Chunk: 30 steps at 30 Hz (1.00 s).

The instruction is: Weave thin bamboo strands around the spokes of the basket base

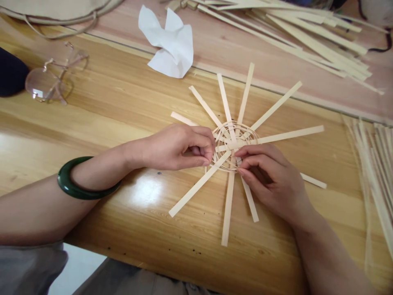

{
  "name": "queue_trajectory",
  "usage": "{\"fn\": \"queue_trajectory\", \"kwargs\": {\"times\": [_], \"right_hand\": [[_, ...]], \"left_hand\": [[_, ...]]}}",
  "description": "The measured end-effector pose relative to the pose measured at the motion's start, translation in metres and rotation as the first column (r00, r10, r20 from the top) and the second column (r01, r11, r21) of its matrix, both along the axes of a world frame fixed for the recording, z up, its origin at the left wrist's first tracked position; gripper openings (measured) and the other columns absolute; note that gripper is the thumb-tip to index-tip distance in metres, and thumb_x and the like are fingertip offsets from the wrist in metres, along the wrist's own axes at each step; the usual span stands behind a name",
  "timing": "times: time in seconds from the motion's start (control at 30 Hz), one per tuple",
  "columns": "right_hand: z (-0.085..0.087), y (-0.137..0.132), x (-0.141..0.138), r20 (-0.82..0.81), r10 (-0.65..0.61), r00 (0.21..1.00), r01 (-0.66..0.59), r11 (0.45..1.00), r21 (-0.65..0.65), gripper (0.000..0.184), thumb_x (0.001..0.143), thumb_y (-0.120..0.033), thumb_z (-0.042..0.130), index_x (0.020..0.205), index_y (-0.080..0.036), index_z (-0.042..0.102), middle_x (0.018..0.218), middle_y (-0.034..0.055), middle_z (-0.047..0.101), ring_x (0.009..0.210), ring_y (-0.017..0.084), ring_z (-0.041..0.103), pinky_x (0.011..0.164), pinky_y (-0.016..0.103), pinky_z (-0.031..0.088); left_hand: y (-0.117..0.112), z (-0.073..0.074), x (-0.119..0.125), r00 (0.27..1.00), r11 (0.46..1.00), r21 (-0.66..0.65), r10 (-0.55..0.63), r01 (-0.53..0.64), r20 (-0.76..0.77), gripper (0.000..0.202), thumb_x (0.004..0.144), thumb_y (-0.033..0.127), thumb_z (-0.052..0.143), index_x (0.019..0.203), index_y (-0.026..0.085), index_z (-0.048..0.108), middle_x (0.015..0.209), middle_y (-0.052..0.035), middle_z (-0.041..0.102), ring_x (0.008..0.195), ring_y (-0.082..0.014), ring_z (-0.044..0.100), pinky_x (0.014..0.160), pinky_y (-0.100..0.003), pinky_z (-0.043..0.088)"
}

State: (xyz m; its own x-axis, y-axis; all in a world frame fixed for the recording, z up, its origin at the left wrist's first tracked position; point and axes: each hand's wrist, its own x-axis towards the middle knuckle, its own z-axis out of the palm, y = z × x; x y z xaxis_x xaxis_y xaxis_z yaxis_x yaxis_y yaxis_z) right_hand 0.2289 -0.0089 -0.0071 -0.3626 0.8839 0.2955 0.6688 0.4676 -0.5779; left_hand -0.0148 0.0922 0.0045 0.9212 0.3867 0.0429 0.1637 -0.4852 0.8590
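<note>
A small round woven bamboo base (236,141) lies on the wooden table (123,102), with several flat bamboo spokes radiating from it, such as the long spoke (290,134) on the right. My left hand (178,147) pinches the base's left rim between thumb and fingers. My right hand (267,180) grips its lower right rim with the fingertips. A dark green bangle (82,178) circles my left wrist. My fingers hide parts of the weave, and the thin weaving strand's end cannot be seen.
Eyeglasses (50,80) and a crumpled white tissue (168,43) lie beyond my left hand. A pile of bamboo strips (307,37) rests on a pinkish board at the far side. More strips (376,176) lie at the right. A cloth bag (46,10) sits at the top left.
</note>
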Motion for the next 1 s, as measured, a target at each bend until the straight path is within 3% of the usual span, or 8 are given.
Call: {"fn": "queue_trajectory", "kwargs": {"times": [0.1, 0.27, 0.47, 0.63, 0.87, 1.0], "right_hand": [[-0.002, -0.001, -0.005, 0.014, -0.041, 0.999, 0.040, 0.998, 0.046, 0.007, 0.089, -0.016, 0.063, 0.087, -0.021, 0.060, 0.100, 0.0058, 0.069, 0.094, 0.019, 0.063, 0.082, 0.035, 0.052], [-0.005, 0.000, -0.006, 0.004, 0.037, 0.999, -0.037, 0.994, 0.100, 0.011, 0.087, -0.013, 0.065, 0.092, -0.023, 0.065, 0.100, 0.0049, 0.070, 0.093, 0.020, 0.062, 0.080, 0.037, 0.053], [-0.003, -0.005, -0.005, 0.204, 0.107, 0.973, -0.148, 0.970, 0.194, 0.020, 0.086, -0.008, 0.063, 0.099, -0.023, 0.065, 0.110, 0.0049, 0.071, 0.100, 0.023, 0.061, 0.084, 0.040, 0.052], [-0.001, -0.005, -0.008, 0.136, 0.179, 0.974, -0.194, 0.974, 0.113, 0.015, 0.086, -0.018, 0.067, 0.100, -0.022, 0.065, 0.114, 0.0072, 0.069, 0.105, 0.024, 0.060, 0.089, 0.041, 0.052], [-0.003, -0.004, -0.013, 0.131, 0.123, 0.984, -0.138, 0.984, 0.113, 0.012, 0.087, -0.019, 0.066, 0.097, -0.024, 0.061, 0.112, 0.0064, 0.070, 0.101, 0.023, 0.061, 0.089, 0.042, 0.051], [-0.003, -0.005, -0.014, 0.117, 0.101, 0.988, -0.114, 0.988, 0.106, 0.020, 0.087, -0.020, 0.066, 0.105, -0.022, 0.058, 0.110, 0.0084, 0.069, 0.102, 0.024, 0.063, 0.089, 0.041, 0.052]], "left_hand": [[0.001, 0.000, 0.000, 1.000, 1.000, -0.024, -0.020, 0.020, 0.012, 0.008, 0.091, 0.016, 0.061, 0.088, 0.015, 0.068, 0.096, -0.0062, 0.063, 0.087, -0.0136, 0.061, 0.076, -0.022, 0.047], [0.000, -0.002, 0.000, 0.999, 0.999, -0.039, 0.021, -0.020, 0.045, 0.008, 0.093, 0.017, 0.060, 0.090, 0.015, 0.067, 0.101, -0.0079, 0.063, 0.091, -0.0140, 0.060, 0.076, -0.022, 0.047], [0.000, -0.001, 0.000, 0.997, 0.998, -0.043, 0.048, -0.045, 0.064, 0.006, 0.091, 0.017, 0.062, 0.088, 0.016, 0.066, 0.102, -0.0078, 0.064, 0.091, -0.0147, 0.061, 0.076, -0.022, 0.048], [-0.001, -0.002, 0.002, 0.994, 0.995, 0.014, 0.096, -0.097, 0.058, 0.009, 0.092, 0.020, 0.060, 0.086, 0.015, 0.066, 0.101, -0.0079, 0.064, 0.088, -0.0135, 0.062, 0.074, -0.022, 0.048], [-0.011, -0.003, 0.007, 0.955, 0.955, 0.061, 0.285, -0.290, 0.077, 0.010, 0.087, 0.019, 0.064, 0.078, 0.015, 0.065, 0.104, -0.0084, 0.060, 0.082, -0.0130, 0.060, 0.063, -0.021, 0.049], [-0.010, -0.003, 0.007, 0.954, 0.954, 0.056, 0.291, -0.295, 0.076, 0.011, 0.085, 0.019, 0.067, 0.074, 0.015, 0.065, 0.103, -0.0086, 0.060, 0.084, -0.0140, 0.060, 0.063, -0.022, 0.050]]}}
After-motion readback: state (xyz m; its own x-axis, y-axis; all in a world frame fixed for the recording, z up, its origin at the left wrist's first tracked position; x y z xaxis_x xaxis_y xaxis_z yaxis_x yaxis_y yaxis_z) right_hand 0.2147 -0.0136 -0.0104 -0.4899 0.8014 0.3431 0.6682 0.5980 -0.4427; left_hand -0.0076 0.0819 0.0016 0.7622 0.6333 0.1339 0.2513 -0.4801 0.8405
